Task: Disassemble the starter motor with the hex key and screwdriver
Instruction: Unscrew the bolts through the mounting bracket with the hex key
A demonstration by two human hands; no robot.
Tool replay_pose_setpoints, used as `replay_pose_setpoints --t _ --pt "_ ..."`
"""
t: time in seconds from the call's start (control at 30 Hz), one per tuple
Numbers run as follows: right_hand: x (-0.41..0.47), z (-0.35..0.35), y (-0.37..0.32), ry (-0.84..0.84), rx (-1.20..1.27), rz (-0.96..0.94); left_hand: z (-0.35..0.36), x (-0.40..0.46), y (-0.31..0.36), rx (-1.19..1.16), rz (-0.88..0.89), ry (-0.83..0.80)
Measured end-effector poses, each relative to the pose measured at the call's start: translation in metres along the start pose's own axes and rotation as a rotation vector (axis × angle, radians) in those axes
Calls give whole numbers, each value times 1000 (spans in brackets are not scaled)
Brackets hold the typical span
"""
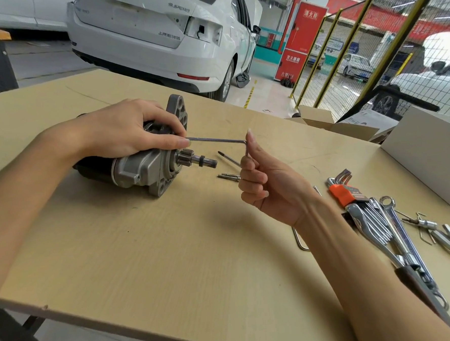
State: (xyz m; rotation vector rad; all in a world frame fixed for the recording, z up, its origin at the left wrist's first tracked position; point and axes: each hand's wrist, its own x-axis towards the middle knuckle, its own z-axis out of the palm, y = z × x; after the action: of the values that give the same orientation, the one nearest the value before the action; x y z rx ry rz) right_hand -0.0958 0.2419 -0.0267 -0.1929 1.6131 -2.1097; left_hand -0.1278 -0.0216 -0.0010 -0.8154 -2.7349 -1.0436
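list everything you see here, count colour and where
starter motor: 1, grey and black, table left
hex key: 1, silver, between the hands
bolts: 2, grey, right of motor
screwdriver: 1, dark tip, behind right hand
key set: 1, orange holder, table right
wrenches: several, chrome, right edge
box: 1, white, far right
table: 1, tan
car: 1, white, behind
left hand: on motor, fingertips at key tip
right hand: grips key's short arm
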Motion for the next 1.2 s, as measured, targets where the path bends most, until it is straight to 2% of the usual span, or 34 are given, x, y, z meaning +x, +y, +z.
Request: replay_pose_setpoints --t 0.13,0.4,0.8,0.93,1.0,1.1,1.2 --pt "0 1 -2 -6 6 -2 0 -1 1 -7 2 0" --pt "2 -1 0 68 -224 -120 0 -1 0 -2 12 2" --pt "-4 7 3 341 -849 -618 0 -1 0 5 15 5" --pt "-11 6 -6 357 -1229 -717 0 -1 0 11 17 11" --pt "-14 7 -9 353 -1320 -760 1 -2 0 13 16 11" --pt "-16 13 -9 376 -1365 -735 1 -1 1 6 12 12" --pt "-17 19 -6 398 -1350 -621 0 -1 1 -3 14 20"
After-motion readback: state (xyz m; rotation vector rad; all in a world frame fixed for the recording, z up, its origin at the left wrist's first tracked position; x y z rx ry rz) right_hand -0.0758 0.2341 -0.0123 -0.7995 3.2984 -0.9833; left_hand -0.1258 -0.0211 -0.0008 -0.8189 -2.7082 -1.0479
